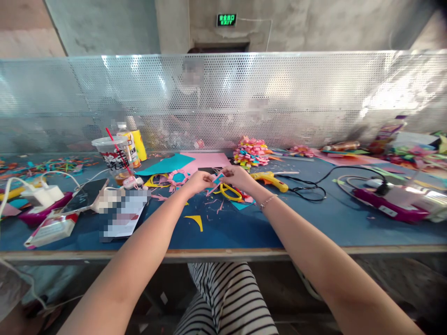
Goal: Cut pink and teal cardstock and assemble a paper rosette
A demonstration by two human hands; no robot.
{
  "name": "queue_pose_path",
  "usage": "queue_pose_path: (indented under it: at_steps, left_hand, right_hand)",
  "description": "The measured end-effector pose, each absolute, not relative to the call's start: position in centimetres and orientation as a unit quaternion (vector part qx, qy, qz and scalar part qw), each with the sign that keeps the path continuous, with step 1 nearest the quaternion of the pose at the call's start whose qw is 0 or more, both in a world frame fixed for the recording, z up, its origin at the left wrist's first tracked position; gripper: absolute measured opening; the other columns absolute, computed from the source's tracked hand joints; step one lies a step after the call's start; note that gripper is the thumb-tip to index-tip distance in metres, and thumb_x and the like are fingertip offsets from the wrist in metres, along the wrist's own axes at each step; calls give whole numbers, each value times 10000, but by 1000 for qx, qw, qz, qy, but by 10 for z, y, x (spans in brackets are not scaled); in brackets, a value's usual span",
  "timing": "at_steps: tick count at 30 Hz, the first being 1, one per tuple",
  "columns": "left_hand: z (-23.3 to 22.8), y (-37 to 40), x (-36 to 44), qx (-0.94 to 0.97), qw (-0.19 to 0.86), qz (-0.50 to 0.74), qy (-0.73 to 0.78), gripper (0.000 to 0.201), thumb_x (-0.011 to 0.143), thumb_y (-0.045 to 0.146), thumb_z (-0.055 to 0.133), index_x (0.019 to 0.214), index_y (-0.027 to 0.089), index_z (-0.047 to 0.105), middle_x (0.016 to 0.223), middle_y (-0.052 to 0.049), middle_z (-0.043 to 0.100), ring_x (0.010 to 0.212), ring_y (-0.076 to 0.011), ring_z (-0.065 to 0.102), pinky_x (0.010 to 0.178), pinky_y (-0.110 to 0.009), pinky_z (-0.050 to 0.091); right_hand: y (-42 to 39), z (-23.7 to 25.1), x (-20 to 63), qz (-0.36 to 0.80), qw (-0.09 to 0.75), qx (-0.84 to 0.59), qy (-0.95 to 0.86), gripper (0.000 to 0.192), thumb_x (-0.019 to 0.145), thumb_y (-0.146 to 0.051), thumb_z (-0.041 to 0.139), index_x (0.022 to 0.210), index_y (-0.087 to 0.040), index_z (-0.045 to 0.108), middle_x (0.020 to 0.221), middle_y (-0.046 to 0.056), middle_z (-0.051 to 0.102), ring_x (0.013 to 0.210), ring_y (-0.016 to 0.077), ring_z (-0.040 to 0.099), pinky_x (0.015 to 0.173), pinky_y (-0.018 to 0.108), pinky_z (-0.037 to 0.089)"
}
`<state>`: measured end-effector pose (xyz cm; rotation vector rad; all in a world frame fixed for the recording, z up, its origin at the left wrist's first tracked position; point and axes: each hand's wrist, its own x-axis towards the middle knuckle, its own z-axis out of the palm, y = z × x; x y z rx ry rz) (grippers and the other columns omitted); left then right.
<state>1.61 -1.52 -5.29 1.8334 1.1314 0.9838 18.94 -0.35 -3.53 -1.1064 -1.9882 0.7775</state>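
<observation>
Left hand (196,181) and right hand (237,177) both pinch a small pink-and-blue paper piece (217,180), held just above the tabletop (314,223). Looks mid-way: scissors (229,192) and scraps (213,204) lie below, finished paper flowers (250,152) stacked behind, uncut sheets (195,162) left. Glue gun (270,179) beside right hand.

A green sign (226,19) on the far wall, at twelve o'clock, reads "EXIT" under a row of characters too small to make out. The printing on the cup (111,156) and bottle (130,146), at ten o'clock, cannot be read.
</observation>
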Motion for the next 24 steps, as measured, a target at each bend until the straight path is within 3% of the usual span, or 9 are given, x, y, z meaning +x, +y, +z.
queue_pose_path:
  at_steps: [5, 11, 24]
  left_hand:
    - [-47, -22, 18, 716, 376, 379, 449, 260, 609, 354, 640, 699, 111, 617, 607, -5, 569, 549, -89, 473, 516, -217, 337]
    - [-49, -20, 17, 714, 409, 356, 443, 197, 567, 279, 653, 676, 119, 616, 585, 12, 551, 530, -85, 469, 508, -217, 348]
    - [-49, -18, 16, 726, 350, 348, 479, 179, 595, 302, 617, 613, 129, 578, 549, 36, 486, 542, -85, 432, 533, -223, 318]
  right_hand:
    - [-4, -36, 190, 287, 366, -428, -775, 208, 639, -258, 583, 789, -113, 589, 623, -7, 565, 522, 80, 473, 466, 182, 367]
    - [3, -40, 192, 260, 381, -425, -779, 192, 643, -278, 583, 766, -131, 582, 610, -20, 535, 541, 85, 478, 484, 186, 366]
    - [2, -43, 189, 217, 357, -402, -815, 175, 657, -267, 566, 752, -126, 612, 575, -46, 434, 533, 71, 385, 494, 187, 302]
